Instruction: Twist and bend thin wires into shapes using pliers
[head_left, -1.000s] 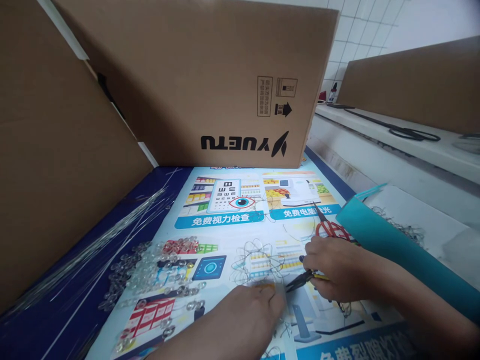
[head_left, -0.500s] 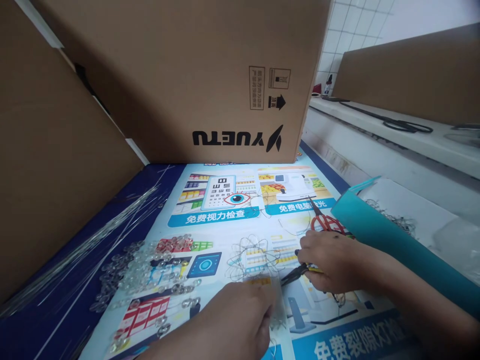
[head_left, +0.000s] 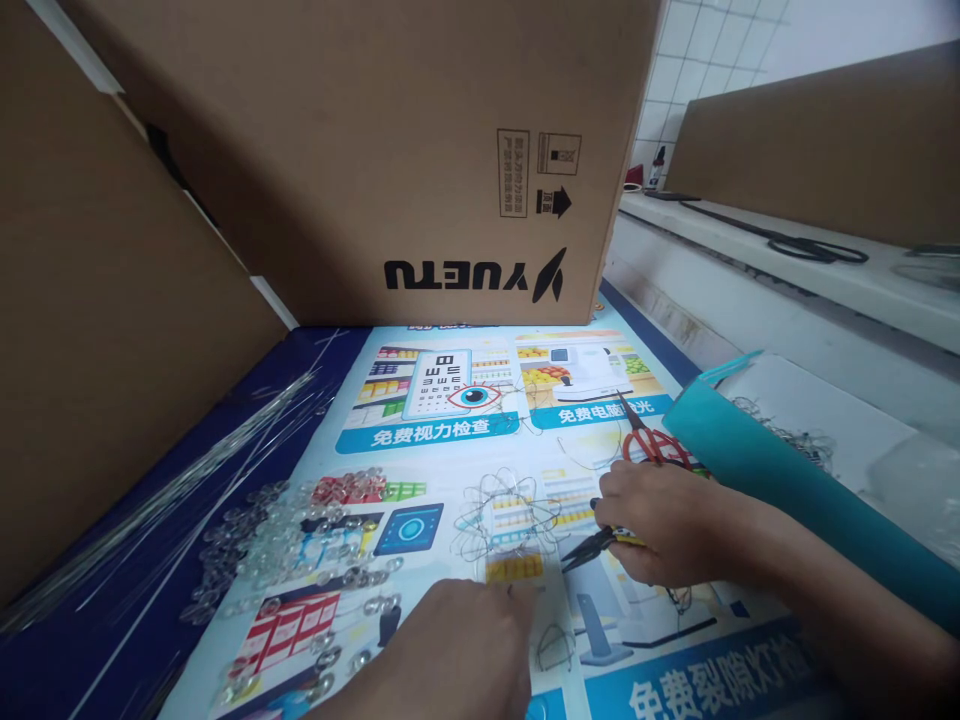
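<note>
My right hand (head_left: 667, 525) is closed around needle-nose pliers (head_left: 589, 550) with yellow-edged handles, their dark jaws pointing left. Just beyond its knuckles lie scissors (head_left: 652, 440) with red handles. My left hand (head_left: 469, 640) is curled low in the middle; its fingertips are hidden, and whatever they grip cannot be made out. Above it on the printed sheet lies a flower-shaped piece of bent wire (head_left: 506, 515). A small wire coil (head_left: 555, 648) rests to the right of the left hand. Clear beads (head_left: 307, 530) are heaped left of the flower-shaped wire.
A large cardboard box (head_left: 420, 130) walls off the back, with another cardboard panel (head_left: 97, 300) at left. Loose straight wires (head_left: 202, 460) lie on the blue surface. A teal-sided box (head_left: 795, 490) holding tangled wire stands at right, near a white ledge (head_left: 885, 265).
My left hand has drawn back slightly toward me and left, uncovering more of the sheet and showing the small wire coil plainly. My right hand with the pliers has stayed almost still.
</note>
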